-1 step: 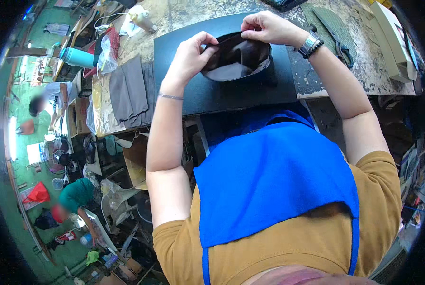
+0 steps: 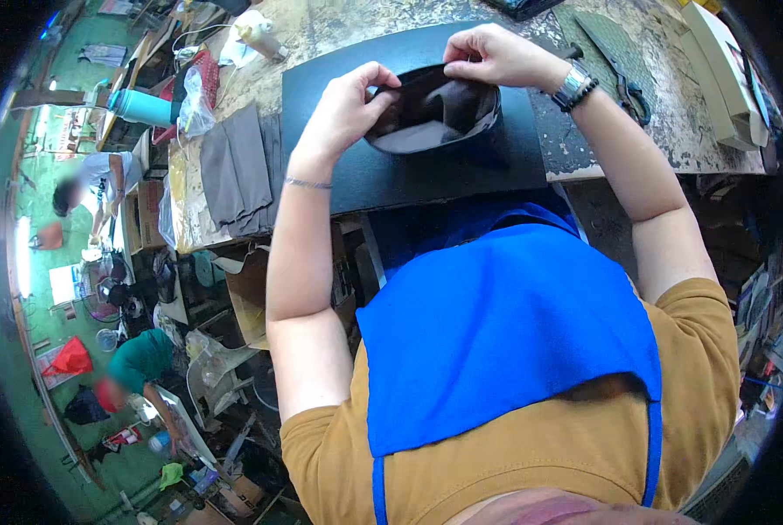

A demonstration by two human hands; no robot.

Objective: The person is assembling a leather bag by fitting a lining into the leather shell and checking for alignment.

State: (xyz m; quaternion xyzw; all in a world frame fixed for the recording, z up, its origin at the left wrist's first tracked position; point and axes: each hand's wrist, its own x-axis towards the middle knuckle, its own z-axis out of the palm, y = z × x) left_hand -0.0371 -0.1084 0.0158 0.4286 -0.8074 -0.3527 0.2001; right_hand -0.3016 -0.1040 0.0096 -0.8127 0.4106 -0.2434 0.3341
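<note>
A dark bag or pouch [image 2: 431, 138] stands with its mouth spread on a black board [image 2: 348, 179], showing a brown lining inside. My left hand [image 2: 349, 105] pinches the left part of the rim between thumb and fingers. At the far right of the rim, my right hand [image 2: 496, 57] grips the edge the same way. The bag's outer far side and base are mostly hidden.
Grey-brown material pieces [image 2: 234, 166] lie left of the board. Large scissors [image 2: 615, 74] and an upright box [image 2: 724, 79] are on the worn table at right. A drink cup [image 2: 260, 35] stands at back left; two people work further left.
My left hand has shifted slightly left with its part of the rim, and the bag's mouth is a little wider. My right hand stays nearly in place.
</note>
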